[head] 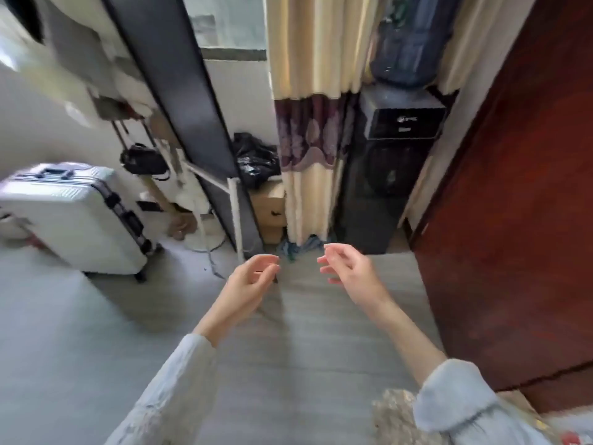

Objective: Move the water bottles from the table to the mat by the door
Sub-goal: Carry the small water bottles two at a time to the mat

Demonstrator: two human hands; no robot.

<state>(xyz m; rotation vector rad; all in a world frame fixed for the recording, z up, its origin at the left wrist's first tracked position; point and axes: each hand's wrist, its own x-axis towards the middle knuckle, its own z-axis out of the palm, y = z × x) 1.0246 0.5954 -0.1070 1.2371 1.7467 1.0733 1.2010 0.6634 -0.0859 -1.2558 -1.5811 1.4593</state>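
No small water bottle, table or mat shows in the head view. My left hand point(248, 281) and my right hand point(348, 271) are held out in front of me over the grey floor, close together, fingers loosely curled and holding nothing. Both sleeves are pale blue. The picture is blurred by motion.
A dark red door point(519, 220) stands open at the right. Ahead are a black water dispenser point(385, 175) with a blue jug on top, a cream and purple curtain point(308, 130) and a tall dark mirror frame point(186, 101). A white suitcase point(73, 216) stands at the left.
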